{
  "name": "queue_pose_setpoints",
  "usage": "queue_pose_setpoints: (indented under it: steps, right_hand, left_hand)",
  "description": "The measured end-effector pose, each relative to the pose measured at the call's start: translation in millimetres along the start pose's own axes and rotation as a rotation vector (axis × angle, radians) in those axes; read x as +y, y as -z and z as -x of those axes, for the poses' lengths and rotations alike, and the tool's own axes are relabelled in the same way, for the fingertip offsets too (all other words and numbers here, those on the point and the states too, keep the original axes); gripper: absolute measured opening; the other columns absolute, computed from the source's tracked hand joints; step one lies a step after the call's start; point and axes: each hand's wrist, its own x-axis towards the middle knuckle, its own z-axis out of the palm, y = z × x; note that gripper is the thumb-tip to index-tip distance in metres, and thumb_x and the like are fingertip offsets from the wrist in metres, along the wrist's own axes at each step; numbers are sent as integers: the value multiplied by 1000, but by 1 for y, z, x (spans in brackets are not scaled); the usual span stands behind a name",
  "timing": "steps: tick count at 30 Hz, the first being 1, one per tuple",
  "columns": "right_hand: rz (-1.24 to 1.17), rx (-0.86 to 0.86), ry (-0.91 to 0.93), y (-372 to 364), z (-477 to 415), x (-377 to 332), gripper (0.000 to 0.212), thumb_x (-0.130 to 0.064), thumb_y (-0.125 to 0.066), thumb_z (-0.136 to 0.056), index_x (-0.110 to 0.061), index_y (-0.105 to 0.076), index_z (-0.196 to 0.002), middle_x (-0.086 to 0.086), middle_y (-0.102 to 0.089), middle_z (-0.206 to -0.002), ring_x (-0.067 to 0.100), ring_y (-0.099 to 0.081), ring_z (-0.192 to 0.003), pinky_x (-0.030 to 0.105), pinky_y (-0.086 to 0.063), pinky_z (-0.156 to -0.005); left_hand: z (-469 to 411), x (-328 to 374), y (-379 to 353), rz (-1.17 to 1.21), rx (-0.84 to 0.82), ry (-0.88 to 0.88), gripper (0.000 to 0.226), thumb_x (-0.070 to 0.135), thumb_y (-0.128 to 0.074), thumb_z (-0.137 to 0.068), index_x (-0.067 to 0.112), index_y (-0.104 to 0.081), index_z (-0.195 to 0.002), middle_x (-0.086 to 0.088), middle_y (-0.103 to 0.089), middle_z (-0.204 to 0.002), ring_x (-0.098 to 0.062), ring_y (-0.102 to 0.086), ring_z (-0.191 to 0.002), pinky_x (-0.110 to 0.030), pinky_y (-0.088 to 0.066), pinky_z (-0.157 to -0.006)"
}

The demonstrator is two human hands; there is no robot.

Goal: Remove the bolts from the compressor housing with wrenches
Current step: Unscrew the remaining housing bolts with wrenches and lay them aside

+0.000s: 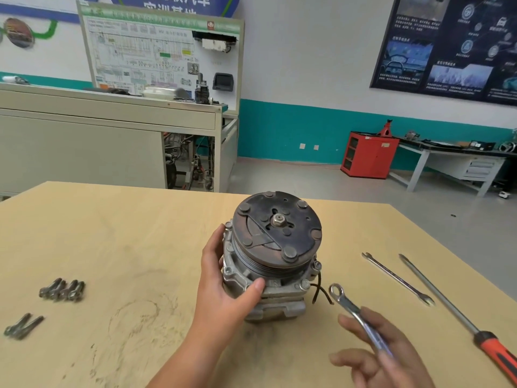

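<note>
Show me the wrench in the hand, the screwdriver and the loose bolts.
wrench (349, 306): head view, on its shaft just below the ring end.
screwdriver (447, 305): head view, on its metal shaft.
loose bolts (63, 290): head view, on the middle of the upper cluster.

even, bright indoor light, soft shadows, wide-angle bending at edges, motion blur on the right hand (383, 351)

The grey compressor (268, 275) stands upright with its dark pulley (277, 231) on top, loose bolts (62, 289) well left, one wrench (351, 308) raised beside it, a second wrench (397, 278) lying further right.
</note>
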Motion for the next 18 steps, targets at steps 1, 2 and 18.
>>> queue_pose_setpoints:
  steps: [1,2,18]
  right_hand:
    - [50,-6,14,-5,7,4,59,25,-53,-38,-16,-76,-74,8,-74,-78,36,-64,-45,13,-32,-27]
    - [50,16,55,-11,10,9,49,14,-43,-51,-12,-74,-78,5,-75,-81,36,-66,-50,14,-33,-27]
    - [302,4,319,-36,5,-7,32,-15,-42,-66,-9,-73,-72,13,-73,-71,28,-64,-46,9,-34,-39]
  left_hand:
    - [0,0,0,-2,-4,-2,86,46,-68,-59,39,-32,-138,38,-43,-130,8,-41,-127,-5,-37,-96]
    - [0,0,0,-2,-9,-3,87,46,-68,-60,38,-31,-138,37,-44,-132,6,-42,-128,-7,-37,-98]
    - [1,1,-1,4,-14,0,87,48,-68,-61,37,-31,-139,26,-44,-138,0,-43,-130,-11,-38,-99]
